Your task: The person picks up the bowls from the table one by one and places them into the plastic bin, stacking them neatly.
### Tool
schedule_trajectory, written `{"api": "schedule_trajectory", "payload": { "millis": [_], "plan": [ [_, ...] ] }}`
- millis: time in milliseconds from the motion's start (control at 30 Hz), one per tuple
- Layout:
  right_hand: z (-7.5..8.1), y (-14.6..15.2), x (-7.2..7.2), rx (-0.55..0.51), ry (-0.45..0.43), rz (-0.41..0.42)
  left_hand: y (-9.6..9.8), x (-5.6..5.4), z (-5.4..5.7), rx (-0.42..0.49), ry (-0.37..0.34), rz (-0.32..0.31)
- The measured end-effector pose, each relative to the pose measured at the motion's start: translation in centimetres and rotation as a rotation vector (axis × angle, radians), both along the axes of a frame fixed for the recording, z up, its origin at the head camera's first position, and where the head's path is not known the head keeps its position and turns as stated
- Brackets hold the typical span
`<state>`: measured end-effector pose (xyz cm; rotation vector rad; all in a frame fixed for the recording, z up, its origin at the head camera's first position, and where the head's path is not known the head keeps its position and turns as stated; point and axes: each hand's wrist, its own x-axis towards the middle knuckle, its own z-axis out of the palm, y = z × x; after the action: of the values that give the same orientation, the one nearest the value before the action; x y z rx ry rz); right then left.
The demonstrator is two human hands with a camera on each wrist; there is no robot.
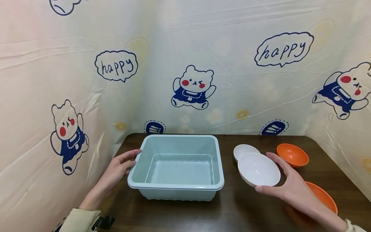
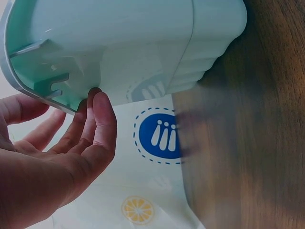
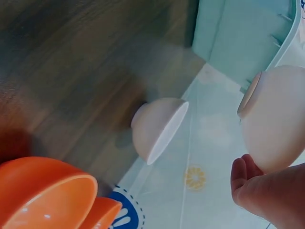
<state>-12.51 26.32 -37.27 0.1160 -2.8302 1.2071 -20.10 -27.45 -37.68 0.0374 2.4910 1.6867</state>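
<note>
A white bowl (image 1: 259, 170) is held by my right hand (image 1: 292, 185), thumb at its near side and fingers at the far right rim. In the right wrist view this bowl (image 3: 276, 117) is raised off the table, its foot ring facing left. A second white bowl (image 1: 244, 150) stands on the table just behind it. My left hand (image 1: 117, 170) grips the left rim of a pale blue-green plastic basin (image 1: 176, 186). The left wrist view shows its fingers (image 2: 106, 117) curled up under the basin's rim, with the thumb at the outer edge. Inside, the basin holds nothing.
Two orange bowls stand on the right of the dark wooden table (image 1: 232, 212): one orange bowl (image 1: 292, 155) at the back, another orange bowl (image 1: 323, 196) nearer, partly behind my right forearm. A printed cloth (image 1: 232, 77) hangs behind the table and at both sides.
</note>
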Motion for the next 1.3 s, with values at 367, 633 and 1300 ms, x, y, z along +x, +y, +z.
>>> {"api": "schedule_trajectory", "payload": {
  "millis": [367, 633, 1300],
  "plan": [
    [1.2, -0.7, 0.0, -0.028, 0.012, 0.026, 0.0, 0.1, -0.3, 0.027, 0.020, -0.007],
    [2.3, -1.3, -0.7, -0.050, 0.027, 0.062, 0.0, 0.1, -0.3, 0.033, 0.031, -0.017],
    [4.1, -3.4, -2.6, -0.117, 0.028, 0.141, 0.0, 0.1, -0.3, 0.041, 0.032, -0.017]
  ]
}}
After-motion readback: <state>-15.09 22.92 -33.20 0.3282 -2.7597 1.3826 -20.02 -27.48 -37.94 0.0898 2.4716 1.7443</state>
